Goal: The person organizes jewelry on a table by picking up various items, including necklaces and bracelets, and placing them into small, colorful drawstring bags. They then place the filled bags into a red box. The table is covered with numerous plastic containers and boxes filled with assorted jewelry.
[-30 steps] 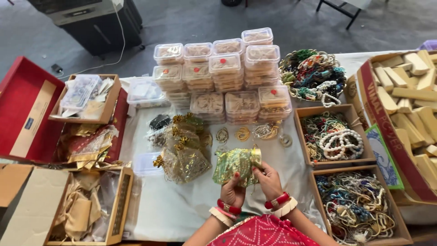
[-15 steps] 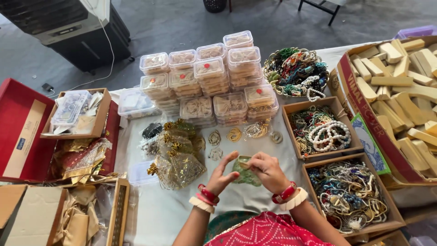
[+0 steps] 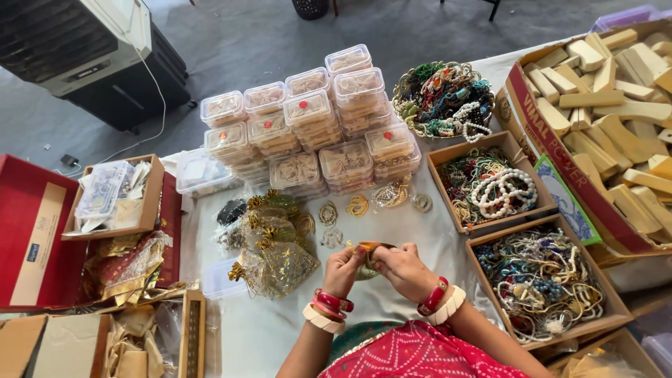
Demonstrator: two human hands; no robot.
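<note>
My left hand [image 3: 344, 269] and right hand [image 3: 400, 268] meet at lower centre, fingertips pinching a small sheer green-gold fabric pouch [image 3: 369, 250] between them. A heap of gauzy gold-trimmed pouches [image 3: 274, 245] lies just left; stacked clear plastic boxes [image 3: 315, 126] fill upper centre.

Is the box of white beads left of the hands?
No, the box of white beads sits right of both hands.

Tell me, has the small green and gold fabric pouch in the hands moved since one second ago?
Yes. The small green and gold fabric pouch came nearer the person, away from the stacked clear plastic boxes.
</note>
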